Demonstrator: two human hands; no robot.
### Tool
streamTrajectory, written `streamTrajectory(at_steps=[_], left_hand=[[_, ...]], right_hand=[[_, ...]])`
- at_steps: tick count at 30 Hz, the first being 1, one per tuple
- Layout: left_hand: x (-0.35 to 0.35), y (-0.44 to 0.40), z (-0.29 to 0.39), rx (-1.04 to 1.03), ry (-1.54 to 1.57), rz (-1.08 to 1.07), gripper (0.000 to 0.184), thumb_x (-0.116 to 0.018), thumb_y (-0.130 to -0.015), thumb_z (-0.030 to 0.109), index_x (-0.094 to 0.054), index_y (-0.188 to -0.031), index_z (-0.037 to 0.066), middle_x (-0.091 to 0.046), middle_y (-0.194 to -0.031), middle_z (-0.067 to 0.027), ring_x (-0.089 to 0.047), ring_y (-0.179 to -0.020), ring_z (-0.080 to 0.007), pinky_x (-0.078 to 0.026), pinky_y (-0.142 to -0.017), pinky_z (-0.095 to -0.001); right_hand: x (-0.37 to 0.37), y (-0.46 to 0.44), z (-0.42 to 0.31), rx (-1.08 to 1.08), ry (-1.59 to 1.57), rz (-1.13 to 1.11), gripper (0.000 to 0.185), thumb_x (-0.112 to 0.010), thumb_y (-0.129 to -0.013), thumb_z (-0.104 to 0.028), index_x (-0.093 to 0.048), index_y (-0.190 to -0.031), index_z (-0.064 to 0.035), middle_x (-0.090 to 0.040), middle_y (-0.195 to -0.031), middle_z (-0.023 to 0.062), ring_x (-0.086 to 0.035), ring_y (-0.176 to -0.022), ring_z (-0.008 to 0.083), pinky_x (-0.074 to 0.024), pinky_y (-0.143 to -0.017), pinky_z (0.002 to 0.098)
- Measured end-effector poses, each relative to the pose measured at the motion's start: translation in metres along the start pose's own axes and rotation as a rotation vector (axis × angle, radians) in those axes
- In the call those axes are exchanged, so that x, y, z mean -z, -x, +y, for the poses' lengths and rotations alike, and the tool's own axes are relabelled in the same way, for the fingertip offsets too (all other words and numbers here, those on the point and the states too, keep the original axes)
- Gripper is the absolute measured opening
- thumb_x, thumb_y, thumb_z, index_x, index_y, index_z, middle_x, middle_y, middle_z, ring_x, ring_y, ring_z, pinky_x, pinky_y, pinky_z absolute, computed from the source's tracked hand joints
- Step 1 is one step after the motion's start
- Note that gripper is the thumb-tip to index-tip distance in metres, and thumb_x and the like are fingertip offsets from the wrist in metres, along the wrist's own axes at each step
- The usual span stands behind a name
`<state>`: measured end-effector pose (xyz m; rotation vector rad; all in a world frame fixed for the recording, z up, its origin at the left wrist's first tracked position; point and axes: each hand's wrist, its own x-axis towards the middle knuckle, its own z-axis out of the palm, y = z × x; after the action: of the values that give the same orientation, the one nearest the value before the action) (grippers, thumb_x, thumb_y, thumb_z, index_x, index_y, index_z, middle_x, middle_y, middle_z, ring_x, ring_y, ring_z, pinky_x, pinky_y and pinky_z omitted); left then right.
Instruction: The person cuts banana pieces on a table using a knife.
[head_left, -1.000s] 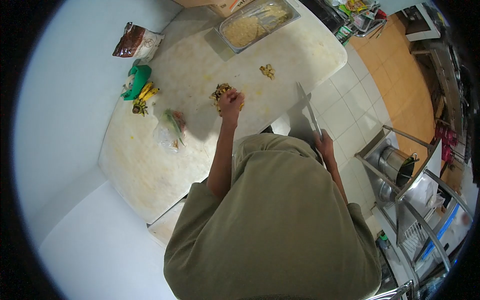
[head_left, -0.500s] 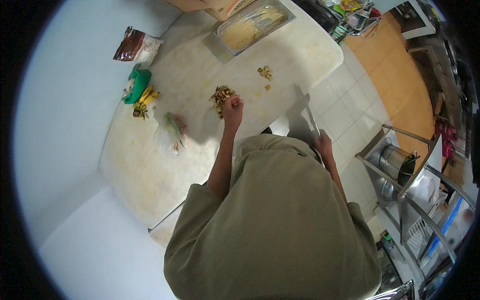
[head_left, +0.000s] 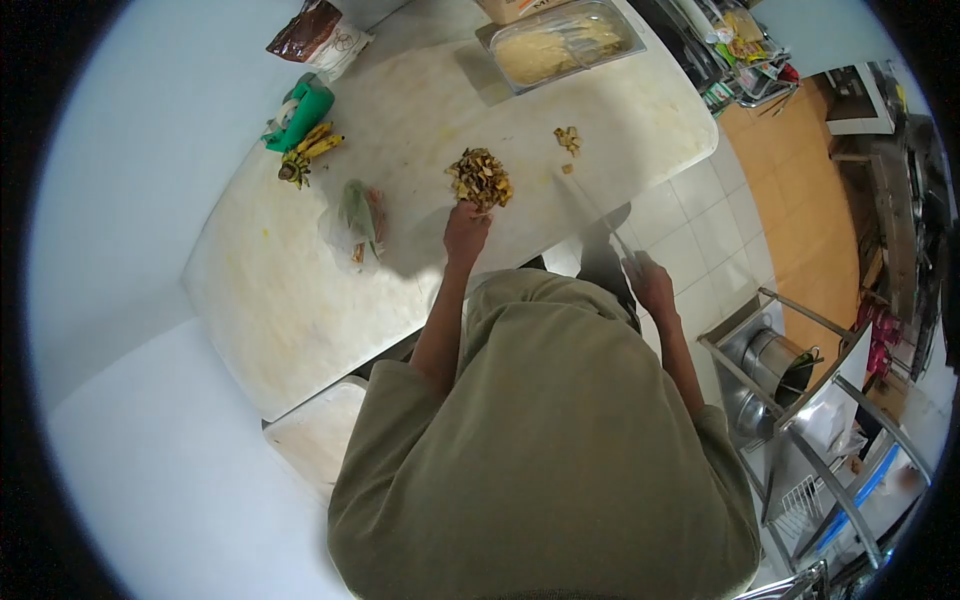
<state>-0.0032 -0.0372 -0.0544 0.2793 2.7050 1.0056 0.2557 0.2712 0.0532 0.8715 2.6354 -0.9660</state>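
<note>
A heap of chopped yellow-brown pieces [head_left: 482, 178], possibly banana, lies on the pale table [head_left: 290, 270]. At the heap's near edge is my left hand [head_left: 467, 232], its fingers curled together; whether anything sits between them is hidden. My right hand [head_left: 652, 283] grips the handle of a long knife [head_left: 608, 218] beside the table's near edge. The blade points up and left over the tabletop, blurred and pale. Beyond its tip rest a small cluster of similar pieces [head_left: 568, 139] and a single piece [head_left: 567, 169].
Bananas [head_left: 318, 146] and a green bag [head_left: 305, 110] lie by the wall, below a brown-and-white packet [head_left: 320, 38]. A clear plastic bag [head_left: 358, 215] lies left of the heap. A metal tray of pale yellow food [head_left: 555, 50] stands at the back. A metal rack [head_left: 790, 400] holds a pot [head_left: 775, 362].
My left hand has drawn back from over the heap to its near edge, exposing more pieces. The knife's blade has swung left, over the table. The camera view has shifted.
</note>
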Motion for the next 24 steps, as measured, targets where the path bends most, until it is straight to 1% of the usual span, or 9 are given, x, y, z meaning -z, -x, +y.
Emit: streamTrajectory(at_steps=[3, 6, 7, 9, 12, 15, 18, 20, 24], left_hand=[[0.010, -0.002, 0.033, 0.120, -0.039, -0.039, 0.037, -0.081, -0.081, 0.028, -0.062, -0.107, 0.008, -0.066, -0.107, -0.0094, -0.065, -0.097, -0.0285, -0.053, -0.082, -0.0425], [0.002, -0.006, 0.029, 0.068, -0.071, 0.009, 0.033, -0.080, -0.083, 0.026, -0.062, -0.104, 0.009, -0.066, -0.103, -0.0094, -0.066, -0.094, -0.0287, -0.053, -0.081, -0.0427], [0.000, -0.005, 0.027, 0.073, -0.053, 0.011, 0.032, -0.079, -0.083, 0.026, -0.063, -0.104, 0.009, -0.067, -0.102, -0.0096, -0.066, -0.094, -0.0286, -0.053, -0.081, -0.0429], [-0.004, -0.006, 0.020, 0.080, -0.018, 0.021, 0.030, -0.078, -0.085, 0.026, -0.063, -0.104, 0.009, -0.067, -0.101, -0.0101, -0.066, -0.095, -0.0285, -0.052, -0.082, -0.0433], [-0.006, -0.010, 0.012, 0.032, -0.039, 0.032, 0.027, -0.076, -0.087, 0.024, -0.064, -0.104, 0.007, -0.069, -0.099, -0.0110, -0.067, -0.090, -0.0293, -0.053, -0.078, -0.0422], [-0.001, -0.007, 0.011, 0.076, 0.136, -0.020, 0.025, -0.073, -0.091, 0.022, -0.064, -0.107, 0.005, -0.071, -0.099, -0.0117, -0.069, -0.083, -0.0264, -0.054, -0.073, -0.0388], [-0.001, -0.007, 0.003, 0.035, 0.380, -0.008, 0.026, -0.071, -0.094, 0.020, -0.063, -0.111, 0.001, -0.071, -0.096, -0.0109, -0.068, -0.076, -0.0207, -0.054, -0.069, -0.0347], [-0.001, -0.004, 0.006, 0.115, 0.604, -0.018, 0.027, -0.070, -0.095, 0.019, -0.062, -0.113, 0.000, -0.070, -0.095, -0.0092, -0.066, -0.077, -0.0162, -0.054, -0.069, -0.0318], [0.011, -0.005, 0.054, 0.206, 0.923, -0.110, 0.028, -0.070, -0.095, 0.018, -0.061, -0.114, -0.001, -0.068, -0.094, -0.0064, -0.064, -0.077, -0.0116, -0.053, -0.068, -0.0270]], right_hand=[[0.011, -0.013, -0.007, 0.031, 0.061, -0.004, 0.031, -0.057, -0.100, -0.039, -0.061, -0.111, -0.0105, -0.068, -0.092, 0.0227, -0.064, -0.086, 0.0461, -0.0508, -0.071, 0.0544], [0.010, -0.031, 0.005, 0.106, 0.106, 0.023, 0.031, -0.056, -0.100, -0.040, -0.061, -0.109, -0.0109, -0.068, -0.092, 0.0230, -0.064, -0.087, 0.0469, -0.0504, -0.069, 0.0546], [0.014, -0.033, -0.002, 0.008, 0.088, 0.030, 0.034, -0.061, -0.098, -0.041, -0.063, -0.104, -0.0079, -0.070, -0.083, 0.0206, -0.069, -0.080, 0.0433, -0.0529, -0.070, 0.0521], [0.014, -0.037, -0.007, 0.005, 0.055, 0.073, 0.035, -0.060, -0.098, -0.042, -0.063, -0.105, -0.0078, -0.070, -0.081, 0.0207, -0.068, -0.078, 0.0434, -0.0527, -0.069, 0.0521], [0.013, -0.038, -0.016, -0.003, 0.001, 0.108, 0.036, -0.061, -0.099, -0.042, -0.063, -0.107, -0.0075, -0.069, -0.080, 0.0210, -0.069, -0.077, 0.0433, -0.0524, -0.067, 0.0515], [0.010, -0.032, -0.020, 0.008, -0.008, 0.108, 0.035, -0.062, -0.098, -0.041, -0.064, -0.108, -0.0070, -0.069, -0.078, 0.0210, -0.068, -0.075, 0.0426, -0.0520, -0.065, 0.0504], [0.001, -0.022, -0.019, 0.024, -0.033, 0.118, 0.034, -0.064, -0.098, -0.039, -0.065, -0.107, -0.0056, -0.068, -0.074, 0.0204, -0.068, -0.070, 0.0408, -0.0510, -0.062, 0.0482], [-0.006, -0.013, -0.013, 0.044, -0.067, 0.136, 0.035, -0.064, -0.098, -0.039, -0.065, -0.106, -0.0050, -0.067, -0.073, 0.0202, -0.068, -0.068, 0.0399, -0.0507, -0.061, 0.0475], [-0.006, 0.004, -0.015, -0.148, -0.123, 0.046, 0.041, -0.062, -0.099, -0.041, -0.065, -0.114, -0.0034, -0.068, -0.077, 0.0218, -0.068, -0.071, 0.0383, -0.0508, -0.065, 0.0454]])
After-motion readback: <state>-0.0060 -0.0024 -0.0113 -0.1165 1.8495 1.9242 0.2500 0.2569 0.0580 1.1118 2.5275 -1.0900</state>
